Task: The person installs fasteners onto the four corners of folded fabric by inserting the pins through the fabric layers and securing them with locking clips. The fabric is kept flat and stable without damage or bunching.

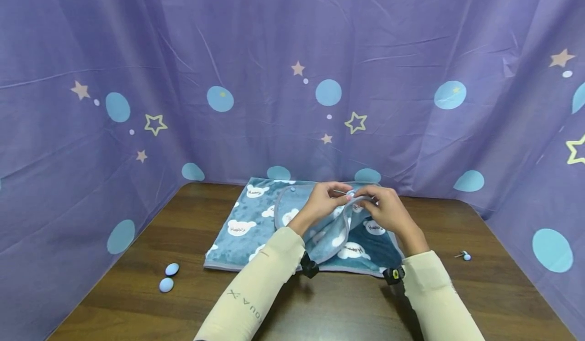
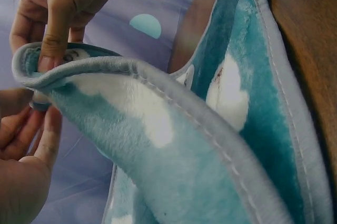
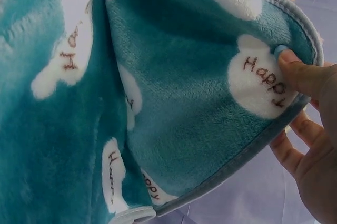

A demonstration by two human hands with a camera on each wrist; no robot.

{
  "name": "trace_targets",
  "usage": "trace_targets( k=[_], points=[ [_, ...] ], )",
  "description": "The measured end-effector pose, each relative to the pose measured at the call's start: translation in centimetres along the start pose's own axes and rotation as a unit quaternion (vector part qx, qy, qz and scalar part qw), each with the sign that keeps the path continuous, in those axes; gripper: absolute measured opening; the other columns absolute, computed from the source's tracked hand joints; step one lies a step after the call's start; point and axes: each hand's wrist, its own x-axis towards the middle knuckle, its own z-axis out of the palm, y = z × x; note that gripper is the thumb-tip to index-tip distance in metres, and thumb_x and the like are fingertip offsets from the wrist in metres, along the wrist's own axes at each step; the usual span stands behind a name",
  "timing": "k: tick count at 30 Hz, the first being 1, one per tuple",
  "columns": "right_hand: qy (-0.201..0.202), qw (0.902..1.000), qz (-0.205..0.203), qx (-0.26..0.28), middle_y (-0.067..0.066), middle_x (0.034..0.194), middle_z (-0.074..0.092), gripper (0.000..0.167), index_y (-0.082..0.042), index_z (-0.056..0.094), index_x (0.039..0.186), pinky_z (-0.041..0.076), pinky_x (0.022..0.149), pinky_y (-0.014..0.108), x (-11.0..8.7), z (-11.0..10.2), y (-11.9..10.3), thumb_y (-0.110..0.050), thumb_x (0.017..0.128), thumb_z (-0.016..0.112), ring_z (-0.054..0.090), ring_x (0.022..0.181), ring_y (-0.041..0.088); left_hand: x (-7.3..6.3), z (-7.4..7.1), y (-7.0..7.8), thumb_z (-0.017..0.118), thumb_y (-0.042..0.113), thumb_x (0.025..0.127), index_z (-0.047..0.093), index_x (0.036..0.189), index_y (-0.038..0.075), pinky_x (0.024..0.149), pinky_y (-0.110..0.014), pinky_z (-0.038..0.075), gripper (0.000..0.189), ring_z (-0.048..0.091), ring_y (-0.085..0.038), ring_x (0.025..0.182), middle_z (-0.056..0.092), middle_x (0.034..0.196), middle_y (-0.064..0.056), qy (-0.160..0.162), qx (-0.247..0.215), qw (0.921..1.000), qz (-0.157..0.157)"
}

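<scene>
A teal fleece blanket [image 1: 283, 229], printed with white bear heads reading "Happy" and bound in grey, lies on the table with its upper layer partly lifted. My right hand [image 1: 386, 206] pinches the raised bound edge [image 3: 310, 40] between thumb and fingers. Against that thumb's tip sits a small light-blue piece [image 3: 281, 50] on the fleece. My left hand [image 1: 323, 201] is close beside it, fingertips around a small round blue-and-white cap [image 2: 40, 100] just beneath the corner. Part of the cap is hidden by the fingers.
Two light-blue round caps [image 1: 166, 284] lie on the table's left side. A small pin with a light-blue head [image 1: 466, 255] lies at the right. Another blue dot [image 1: 293, 189] sits on the upper layer's far left corner. A purple curtain [image 1: 274, 76] hangs behind the wooden table [image 1: 151, 239].
</scene>
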Motion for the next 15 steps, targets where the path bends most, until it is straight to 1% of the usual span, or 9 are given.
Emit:
trace_targets(
  k=[3, 4, 6, 8, 10, 11, 13, 15],
  points=[
    [0.007, 0.9999, 0.009, -0.011, 0.002, 0.095, 0.075, 0.023, -0.009, 0.076, 0.100, 0.057, 0.072, 0.041, 0.0, -0.3, -0.1, 0.009, 0.087, 0.075, 0.069, 0.082, 0.019, -0.2, 0.0, 0.3, 0.071, 0.024, 0.099, 0.070, 0.127, 0.008, 0.087, -0.037, 0.059, 0.032, 0.070, -0.019, 0.101, 0.069, 0.120, -0.004, -0.008, -0.016, 0.9998, -0.003],
    [0.011, 0.9998, 0.012, -0.015, 0.002, 0.094, 0.075, 0.023, -0.009, 0.076, 0.100, 0.057, 0.071, 0.041, 0.0, -0.5, -0.1, 0.009, 0.087, 0.075, 0.068, 0.082, 0.018, -0.4, 0.0, 0.5, 0.071, 0.028, 0.099, 0.068, 0.129, 0.008, 0.086, -0.038, 0.060, 0.036, 0.070, -0.019, 0.100, 0.068, 0.120, -0.004, -0.011, -0.009, 0.9999, -0.001],
    [0.018, 0.9993, 0.021, -0.025, 0.001, 0.094, 0.074, 0.022, -0.010, 0.076, 0.100, 0.056, 0.071, 0.041, -0.1, -0.8, 0.0, 0.008, 0.087, 0.075, 0.067, 0.081, 0.015, -0.8, 0.0, 0.8, 0.072, 0.034, 0.098, 0.064, 0.132, 0.011, 0.082, -0.036, 0.060, 0.042, 0.069, -0.018, 0.100, 0.068, 0.119, -0.003, -0.022, 0.023, 0.9994, 0.010],
    [0.023, 0.9989, 0.028, -0.031, 0.002, 0.093, 0.075, 0.020, -0.010, 0.076, 0.100, 0.056, 0.071, 0.041, -0.2, -1.1, 0.1, 0.006, 0.088, 0.075, 0.067, 0.080, 0.014, -1.3, -0.1, 1.1, 0.074, 0.036, 0.096, 0.062, 0.132, 0.014, 0.079, -0.033, 0.060, 0.045, 0.068, -0.015, 0.100, 0.067, 0.119, -0.002, -0.035, 0.078, 0.9958, 0.034],
    [0.025, 0.9986, 0.036, -0.031, 0.003, 0.093, 0.075, 0.017, -0.010, 0.075, 0.100, 0.056, 0.071, 0.041, -0.3, -1.3, 0.2, 0.003, 0.090, 0.075, 0.066, 0.079, 0.014, -1.7, 0.0, 1.3, 0.075, 0.032, 0.096, 0.060, 0.127, 0.014, 0.077, -0.030, 0.058, 0.039, 0.068, -0.014, 0.099, 0.066, 0.118, -0.002, -0.043, 0.135, 0.9880, 0.061],
    [0.026, 0.9985, 0.038, -0.031, 0.003, 0.093, 0.075, 0.016, -0.010, 0.075, 0.100, 0.056, 0.071, 0.040, -0.3, -1.3, 0.2, 0.002, 0.090, 0.075, 0.066, 0.079, 0.013, -1.9, 0.0, 1.4, 0.074, 0.027, 0.096, 0.059, 0.123, 0.014, 0.078, -0.028, 0.057, 0.033, 0.068, -0.014, 0.099, 0.066, 0.117, -0.002, -0.043, 0.156, 0.9841, 0.073],
    [0.021, 0.9986, 0.041, -0.026, 0.005, 0.092, 0.075, 0.013, -0.010, 0.075, 0.100, 0.055, 0.071, 0.041, -0.4, -1.3, 0.2, -0.001, 0.091, 0.075, 0.066, 0.078, 0.013, -2.1, 0.1, 1.6, 0.071, 0.017, 0.098, 0.057, 0.115, 0.012, 0.077, -0.026, 0.056, 0.023, 0.068, -0.014, 0.097, 0.065, 0.115, -0.004, -0.044, 0.181, 0.9778, 0.096],
    [0.015, 0.9985, 0.045, -0.025, 0.005, 0.090, 0.075, 0.011, -0.010, 0.075, 0.100, 0.055, 0.071, 0.043, -0.3, -1.3, 0.2, -0.003, 0.092, 0.075, 0.065, 0.077, 0.013, -2.2, 0.1, 1.8, 0.065, 0.006, 0.100, 0.059, 0.108, 0.010, 0.075, -0.025, 0.055, 0.011, 0.068, -0.014, 0.096, 0.066, 0.112, -0.005, -0.046, 0.202, 0.9717, 0.115]
  ],
)
